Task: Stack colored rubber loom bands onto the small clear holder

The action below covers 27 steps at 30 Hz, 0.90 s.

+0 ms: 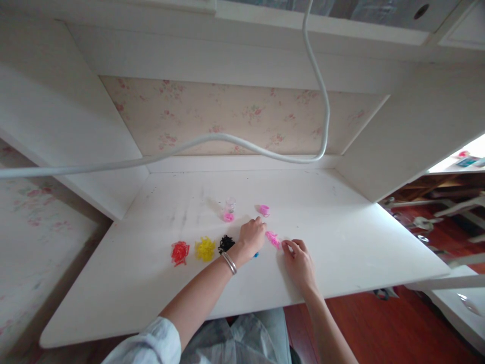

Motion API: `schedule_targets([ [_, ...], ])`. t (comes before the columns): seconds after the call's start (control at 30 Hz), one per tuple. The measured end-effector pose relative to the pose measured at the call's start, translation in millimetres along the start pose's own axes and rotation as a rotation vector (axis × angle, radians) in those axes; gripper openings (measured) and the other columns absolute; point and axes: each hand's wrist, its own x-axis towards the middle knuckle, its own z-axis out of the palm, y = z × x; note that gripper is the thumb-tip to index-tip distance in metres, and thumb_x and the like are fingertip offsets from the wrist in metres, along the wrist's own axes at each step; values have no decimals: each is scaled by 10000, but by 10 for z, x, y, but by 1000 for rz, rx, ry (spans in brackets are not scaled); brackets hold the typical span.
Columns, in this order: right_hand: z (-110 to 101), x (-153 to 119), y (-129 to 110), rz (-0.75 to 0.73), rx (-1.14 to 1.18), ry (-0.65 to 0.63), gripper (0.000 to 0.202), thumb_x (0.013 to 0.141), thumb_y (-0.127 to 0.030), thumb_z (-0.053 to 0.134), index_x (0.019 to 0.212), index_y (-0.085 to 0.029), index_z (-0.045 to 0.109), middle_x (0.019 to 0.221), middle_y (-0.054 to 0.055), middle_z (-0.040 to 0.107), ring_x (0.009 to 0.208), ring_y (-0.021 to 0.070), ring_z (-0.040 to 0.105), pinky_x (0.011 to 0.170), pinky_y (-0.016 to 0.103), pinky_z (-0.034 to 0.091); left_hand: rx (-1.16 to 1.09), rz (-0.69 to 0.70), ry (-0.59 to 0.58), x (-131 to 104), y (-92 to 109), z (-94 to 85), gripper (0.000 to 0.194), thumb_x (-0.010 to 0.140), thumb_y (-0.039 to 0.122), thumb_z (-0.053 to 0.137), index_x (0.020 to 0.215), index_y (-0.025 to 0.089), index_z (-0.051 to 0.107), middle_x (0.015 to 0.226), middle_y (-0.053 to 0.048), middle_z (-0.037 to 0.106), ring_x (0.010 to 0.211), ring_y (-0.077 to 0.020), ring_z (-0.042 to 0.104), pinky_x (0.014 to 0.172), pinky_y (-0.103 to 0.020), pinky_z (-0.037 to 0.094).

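Observation:
My left hand (252,236), with a silver bangle at the wrist, reaches over the desk with its fingers together at the upper left of a pink pile (273,239). Whatever those fingertips hold is too small to make out. At the pile's lower right, the thumb and forefinger of my right hand (298,258) are pinched together. Left of my left hand lie a black pile (226,244), a yellow pile (205,248) and a red pile (179,253) of small pieces. A bit of blue (256,255) shows from under my left hand.
Behind the hands stand a small clear container (229,207) with pink in its lower part and a pink lid-like piece (264,210). A white cable (227,137) crosses the upper view. White panels flank the desk (359,253).

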Motion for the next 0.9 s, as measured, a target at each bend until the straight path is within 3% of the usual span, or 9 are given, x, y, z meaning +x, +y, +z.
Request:
schedule_targets([
  [0.2, 12, -13, 32, 10, 55, 65, 487, 889, -546, 348, 955, -196, 680, 1003, 81, 595, 637, 141, 550, 672, 307, 444, -18, -15, 28, -42, -18, -43, 256, 932, 183, 377, 981, 181, 628, 1039, -86, 580, 916, -172, 601, 748, -273, 497],
  [0.47, -3, -39, 66, 39, 121, 123, 518, 885, -589, 354, 919, -177, 665, 1003, 87, 582, 656, 144, 539, 716, 317, 448, -36, -56, 129, -216, -80, -276, 301, 974, 262, 310, 976, 196, 604, 1016, -48, 564, 892, -137, 588, 736, -231, 469],
  [0.73, -9, -49, 80, 58, 122, 91, 477, 884, -574, 381, 921, -195, 669, 1046, 77, 574, 685, 143, 554, 726, 307, 452, -26, -131, 379, -648, -414, -767, 245, 966, 257, 361, 1000, 243, 603, 990, -23, 557, 864, -122, 565, 722, -212, 427],
  [0.9, -5, -54, 84, 45, 114, 98, 479, 883, -569, 383, 943, -195, 677, 1031, 81, 576, 682, 144, 553, 713, 307, 453, 114, -238, 450, -632, -676, -1066, 244, 957, 239, 375, 1066, 248, 593, 997, -37, 539, 854, -137, 563, 678, -224, 415],
])
